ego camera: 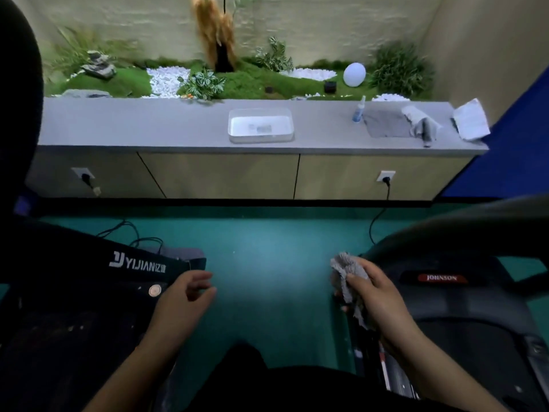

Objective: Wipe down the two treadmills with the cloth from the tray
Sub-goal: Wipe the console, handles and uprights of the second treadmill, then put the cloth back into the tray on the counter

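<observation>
While right hand (377,295) grips cloth (346,267) | left hand (184,295) loosely open | tray (261,137) contents unclear

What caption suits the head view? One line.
Right hand grips cloth at Johnson treadmill; left hand open beside Yijian treadmill.

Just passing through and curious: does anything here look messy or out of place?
Mostly tidy. On the counter, a white paper packet sits askew at the right end, seemingly overhanging the edge, and a crumpled grey cloth lies heaped near it. No spills visible.
</observation>
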The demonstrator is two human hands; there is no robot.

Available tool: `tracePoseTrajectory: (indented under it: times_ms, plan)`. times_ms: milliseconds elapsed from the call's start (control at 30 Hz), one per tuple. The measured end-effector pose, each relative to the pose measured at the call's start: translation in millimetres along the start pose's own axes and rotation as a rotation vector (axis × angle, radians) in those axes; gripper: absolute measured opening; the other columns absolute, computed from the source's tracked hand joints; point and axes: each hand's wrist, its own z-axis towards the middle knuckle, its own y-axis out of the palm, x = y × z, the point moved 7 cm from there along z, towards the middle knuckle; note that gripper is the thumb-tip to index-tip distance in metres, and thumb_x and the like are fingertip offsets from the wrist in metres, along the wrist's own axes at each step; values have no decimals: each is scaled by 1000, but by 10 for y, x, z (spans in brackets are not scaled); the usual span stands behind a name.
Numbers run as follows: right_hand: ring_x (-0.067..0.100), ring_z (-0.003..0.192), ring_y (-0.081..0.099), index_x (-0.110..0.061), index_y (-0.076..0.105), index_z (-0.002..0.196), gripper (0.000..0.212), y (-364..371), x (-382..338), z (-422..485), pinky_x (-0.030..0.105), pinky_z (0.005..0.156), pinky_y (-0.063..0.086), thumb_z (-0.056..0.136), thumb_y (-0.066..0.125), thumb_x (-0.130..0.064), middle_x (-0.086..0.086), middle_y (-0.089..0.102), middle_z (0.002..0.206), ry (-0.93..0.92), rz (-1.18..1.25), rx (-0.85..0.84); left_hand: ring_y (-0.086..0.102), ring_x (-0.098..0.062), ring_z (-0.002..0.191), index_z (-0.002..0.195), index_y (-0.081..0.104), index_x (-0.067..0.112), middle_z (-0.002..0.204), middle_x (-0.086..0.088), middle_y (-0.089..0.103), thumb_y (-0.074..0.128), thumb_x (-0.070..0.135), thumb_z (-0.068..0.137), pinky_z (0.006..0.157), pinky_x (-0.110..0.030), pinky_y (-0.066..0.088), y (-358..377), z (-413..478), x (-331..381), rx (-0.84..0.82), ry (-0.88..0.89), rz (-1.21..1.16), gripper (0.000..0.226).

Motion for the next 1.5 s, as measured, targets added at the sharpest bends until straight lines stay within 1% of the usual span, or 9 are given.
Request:
tracePoseTrajectory:
  times_ms: [133,267,333,667,833,1000,1233,1367,1500]
  plan:
    - [28,80,71,-24,63,115,28,383,-282,667,38,62,55,94,54,-8,8,73,98,16,-35,-29,63,-13,84,101,63,17,90,0,67,68,4,83,63,-11,42,-85,790,-39,-25,-49,10,23]
    - [29,81,70,-23,62,116,28,784,-653,1313,32,57,53,95,52,-8,10,71,99,21,-9,-5,59,-9,75,96,60,15,82,4,62,67,-1,82,59,-4,42,-203,1713,145,-69,-28,47,22]
    - [27,79,69,-24,62,112,26,981,-854,1555,31,56,53,96,51,-7,8,71,98,38,-16,-7,58,-15,74,96,59,14,81,3,60,66,-1,83,57,-3,43,-258,2156,269,-88,-28,44,22]
    - [26,82,67,-25,61,112,25,1529,-1456,2748,30,58,53,97,50,-9,8,69,103,83,14,-22,62,-12,73,91,61,28,86,4,65,69,8,82,61,-19,46,-270,3876,913,-122,45,88,24]
    - [26,82,68,-26,62,114,26,1691,-1687,3618,31,58,53,96,51,-10,10,70,104,114,-3,-41,60,-10,63,83,59,33,82,4,66,71,4,79,59,-17,45,-123,4568,1016,-105,-4,114,32]
    - [25,88,71,-34,64,115,30,1830,-2212,4591,30,61,54,94,54,-14,2,72,103,76,-46,-71,62,-9,72,89,63,27,85,4,68,73,7,78,63,-8,39,-4,5391,1338,-83,-20,154,24]
    - [28,88,70,-34,62,115,32,2140,-2883,5643,35,65,57,94,53,-13,4,72,101,66,-116,-139,63,-8,79,96,64,25,87,5,68,71,13,81,68,-10,42,-18,6411,1905,-60,-18,108,21]
    - [25,87,70,-37,62,115,33,2397,-3037,6072,33,62,56,94,53,-14,3,71,105,91,-125,-150,62,-5,76,96,63,28,88,5,67,70,14,81,66,-8,42,-56,6861,1905,-76,-55,99,21]
    - [23,78,67,-34,62,113,32,2725,-3149,6402,34,63,56,94,52,-10,7,72,96,122,-106,-143,62,-2,73,94,64,29,90,6,68,68,12,81,68,-8,42,-69,7377,1793,-137,-98,114,22]
